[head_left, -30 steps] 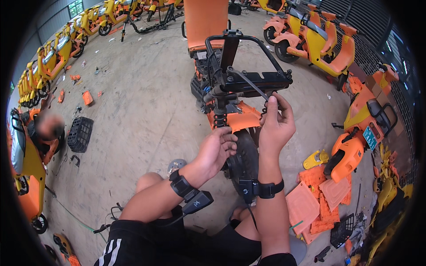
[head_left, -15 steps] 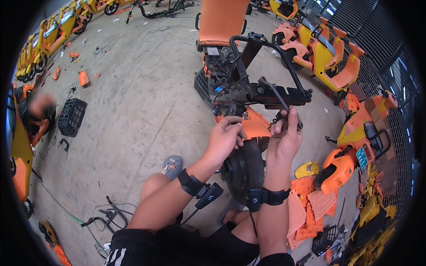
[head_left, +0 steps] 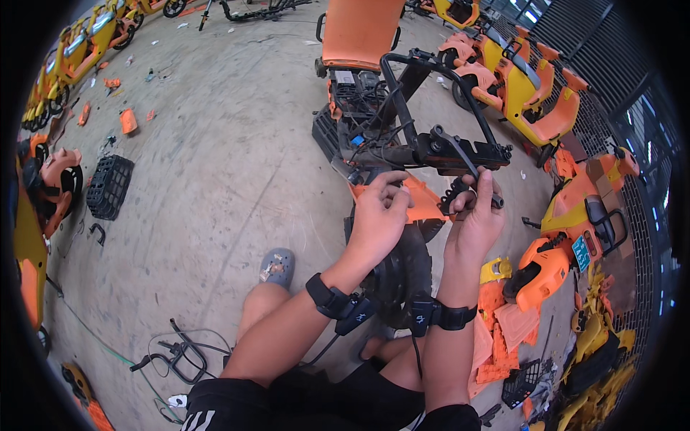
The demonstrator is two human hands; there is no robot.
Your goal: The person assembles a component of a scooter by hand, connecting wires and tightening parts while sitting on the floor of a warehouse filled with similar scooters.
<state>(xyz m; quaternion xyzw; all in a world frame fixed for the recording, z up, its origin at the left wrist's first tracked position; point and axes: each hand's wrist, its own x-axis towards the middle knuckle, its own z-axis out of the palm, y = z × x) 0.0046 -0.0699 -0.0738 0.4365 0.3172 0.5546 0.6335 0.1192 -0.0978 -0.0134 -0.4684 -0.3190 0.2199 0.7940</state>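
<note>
left hand (head_left: 379, 215) has closed in beside black frame bar (head_left: 460, 152), fingers curled on its cable end | right hand (head_left: 474, 219) still pinches black clip (head_left: 457, 192) under bar | both now working bar's underside

One small plate here: a teal-green rectangular number plate (head_left: 581, 253) with pale characters, fixed to the orange vehicle body at the right. On the dismantled frame, a small blue label (head_left: 359, 141) sits among black wiring. No screens or packages.
</note>
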